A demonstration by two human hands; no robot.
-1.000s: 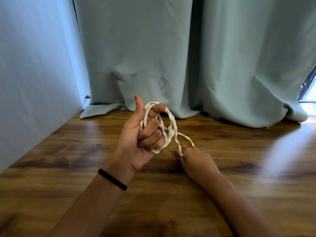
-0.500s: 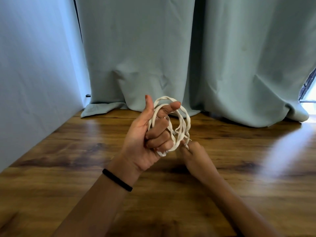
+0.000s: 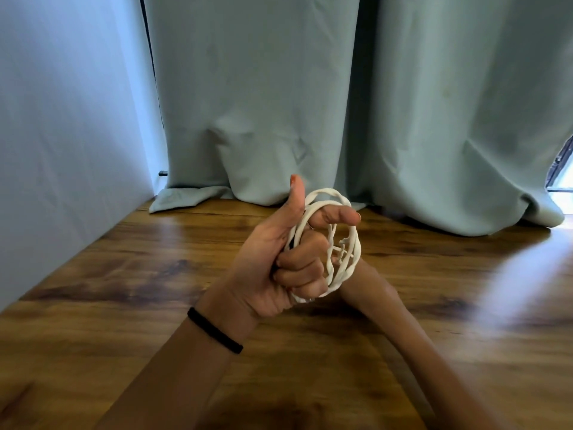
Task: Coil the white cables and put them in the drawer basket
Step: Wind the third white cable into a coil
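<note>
Head: left hand point(image 3: 273, 262) grips coiled white cable point(image 3: 350, 259).

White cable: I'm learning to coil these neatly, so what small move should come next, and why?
Probably tuck the loose end through the loops with the right hand. The thin white cable already rings the left hand in several turns, and only a short tangled bit shows inside the ring, where the right hand is mostly hidden.
</note>
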